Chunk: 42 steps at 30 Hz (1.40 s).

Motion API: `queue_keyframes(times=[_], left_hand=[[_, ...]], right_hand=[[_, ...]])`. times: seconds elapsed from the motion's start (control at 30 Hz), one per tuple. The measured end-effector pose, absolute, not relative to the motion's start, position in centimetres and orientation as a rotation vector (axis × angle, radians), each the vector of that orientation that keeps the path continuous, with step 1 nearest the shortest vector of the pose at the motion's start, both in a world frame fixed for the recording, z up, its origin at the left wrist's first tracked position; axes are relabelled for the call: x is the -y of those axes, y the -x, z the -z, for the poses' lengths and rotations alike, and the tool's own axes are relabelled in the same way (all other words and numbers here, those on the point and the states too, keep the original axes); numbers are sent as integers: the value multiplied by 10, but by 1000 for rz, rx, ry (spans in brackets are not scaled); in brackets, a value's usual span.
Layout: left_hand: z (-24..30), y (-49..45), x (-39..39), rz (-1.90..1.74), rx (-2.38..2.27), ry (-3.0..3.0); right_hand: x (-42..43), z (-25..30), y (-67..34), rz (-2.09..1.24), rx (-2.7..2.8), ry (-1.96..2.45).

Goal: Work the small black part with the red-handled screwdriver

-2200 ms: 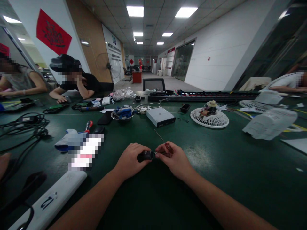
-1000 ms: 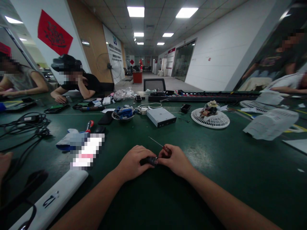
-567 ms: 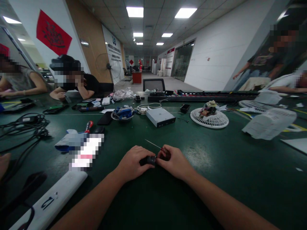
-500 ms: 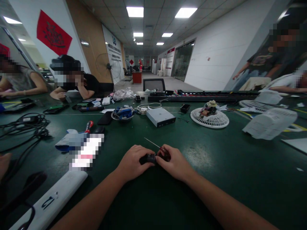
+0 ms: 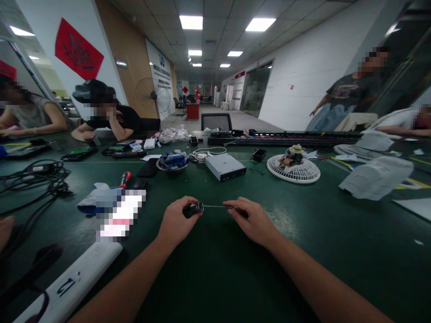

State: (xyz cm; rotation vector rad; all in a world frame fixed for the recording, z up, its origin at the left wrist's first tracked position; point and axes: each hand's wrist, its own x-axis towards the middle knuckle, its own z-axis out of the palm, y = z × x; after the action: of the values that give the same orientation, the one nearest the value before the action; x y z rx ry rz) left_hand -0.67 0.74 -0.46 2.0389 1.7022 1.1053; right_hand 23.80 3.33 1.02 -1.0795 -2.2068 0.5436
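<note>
My left hand (image 5: 175,218) grips a short black cylinder (image 5: 193,209) with a shiny open end facing right. My right hand (image 5: 251,220) holds a slim screwdriver (image 5: 215,206), its dark red handle mostly hidden in my fingers. The thin steel shaft runs level to the left, and its tip ends close to the cylinder's open end. I cannot tell whether the tip touches it. The hands stand apart, with only the shaft spanning the gap.
A green work mat (image 5: 303,255) covers the table. Ahead lie a grey metal box (image 5: 225,167), a bowl of blue parts (image 5: 172,162), and a white fan guard (image 5: 292,171). A white bar (image 5: 70,282) and black cables (image 5: 33,179) lie left. A person (image 5: 350,92) stands back right.
My hands have moved apart, the left going left with the cylinder. The screwdriver shaft has swung from slanting to level and no longer sits against the cylinder. The standing person has moved left.
</note>
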Motion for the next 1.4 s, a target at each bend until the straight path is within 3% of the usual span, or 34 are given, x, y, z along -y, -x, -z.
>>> queue_keyframes(times=[0.17, 0.33, 1.4], left_hand=[[1, 3, -5, -1077, -1630, -2187], [1, 1, -4, -1063, -1610, -2224], [-2, 0, -1, -1027, -1585, -2301]], right_hand=[[-29, -13, -235, -437, 2231, 1120], [-26, -17, -234, -577, 2192, 1092], [-23, -16, -230, -721, 2152, 1324]])
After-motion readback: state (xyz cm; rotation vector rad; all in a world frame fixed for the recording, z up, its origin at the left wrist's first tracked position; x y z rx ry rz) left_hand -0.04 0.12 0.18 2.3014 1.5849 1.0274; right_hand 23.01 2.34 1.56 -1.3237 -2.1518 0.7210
